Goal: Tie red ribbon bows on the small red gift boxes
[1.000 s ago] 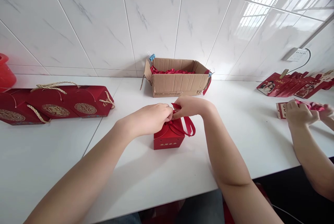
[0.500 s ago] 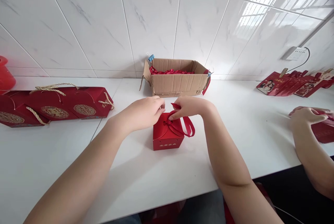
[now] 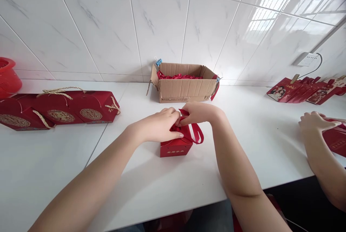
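Note:
A small red gift box (image 3: pixel 176 150) with gold lettering on its front stands upright on the white table. A red ribbon (image 3: pixel 198 133) is tied at the top of the box, with a loop hanging over the right side. My left hand (image 3: pixel 159 125) lies over the lid. Its thumb rests along the front edge, and its curled fingers are at the ribbon knot, which they partly hide. From the right, my right hand (image 3: pixel 196 112) pinches the ribbon between thumb and fingers just above the lid. The fingertips of both hands meet there.
Behind the box, a cardboard carton (image 3: pixel 189 89) holds red ribbons. Dark red boxes with rope handles (image 3: pixel 89 107) and a red plastic container (image 3: pixel 9 79) stand left. Small red bags (image 3: pixel 286 89) sit far right, near a co-worker's hands (image 3: pixel 315 122) on another red box (image 3: pixel 336 140).
My left hand has moved right and down onto the lid, from beside the box to the knot. My right hand stays at the ribbon. The view has shifted slightly.

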Available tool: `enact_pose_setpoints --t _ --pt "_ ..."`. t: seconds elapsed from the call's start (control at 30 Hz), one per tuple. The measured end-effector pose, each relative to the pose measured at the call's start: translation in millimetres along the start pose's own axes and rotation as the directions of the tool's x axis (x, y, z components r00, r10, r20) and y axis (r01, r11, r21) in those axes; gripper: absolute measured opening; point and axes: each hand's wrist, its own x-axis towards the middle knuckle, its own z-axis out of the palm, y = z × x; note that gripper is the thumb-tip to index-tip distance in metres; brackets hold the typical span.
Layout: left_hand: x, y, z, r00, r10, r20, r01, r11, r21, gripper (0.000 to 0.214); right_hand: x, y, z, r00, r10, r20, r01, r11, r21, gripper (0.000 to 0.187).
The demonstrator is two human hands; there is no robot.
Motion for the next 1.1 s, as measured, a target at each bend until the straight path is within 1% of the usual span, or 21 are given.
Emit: enact_pose_setpoints --t 0.13,0.23,0.37,0.5,0.6,0.7,0.77,0.83,1.0,1.1 --pt "6 -1 4.0 1.0 0.0 0.021 0.0 0.999 -0.032 0.038 1 -1 1 1.0 -0.017 0.016 0.017 1.0 -0.003 0.035" --pt "7 -3 4.3 0.999 -0.013 0.03 0.014 0.999 -0.049 0.041 -3 0 0 1.0 0.006 -0.009 -0.006 1.0 0.0 0.039" --pt "8 -7 5.1 0.998 -0.002 0.058 0.007 0.997 -0.081 0.038 -17 5 -6 0.994 0.026 -0.105 -0.024 1.0 0.019 0.042" --pt "9 -7 6.3 0.997 0.025 0.079 -0.017 0.995 -0.098 0.03 -36 14 -13 0.98 0.057 -0.189 -0.041 0.995 0.091 0.048" --pt "10 -7 5.9 0.995 0.051 0.086 -0.042 0.994 -0.1 0.025 -51 20 -16 0.958 0.088 -0.272 -0.038 0.982 0.185 0.055" --pt "10 -6 5.1 0.99 0.119 0.071 -0.109 0.985 -0.131 0.018 -60 23 -18 0.926 0.133 -0.353 -0.028 0.958 0.286 0.058" --pt "10 -6 5.0 0.984 0.166 0.064 -0.155 0.976 -0.154 0.014 -64 23 -18 0.908 0.142 -0.395 -0.011 0.949 0.315 0.059" --pt "10 -6 5.3 0.981 0.185 0.06 -0.172 0.97 -0.17 0.012 -66 23 -18 0.896 0.14 -0.42 0.005 0.946 0.326 0.059" --pt "11 -8 6.9 0.988 0.131 0.081 -0.116 0.98 -0.163 0.018 -74 27 -20 0.862 0.129 -0.49 0.06 0.935 0.351 0.059" --pt "14 -10 7.3 0.99 0.092 0.111 -0.076 0.987 -0.142 0.025 -83 32 -22 0.838 0.151 -0.525 0.058 0.931 0.36 0.06"
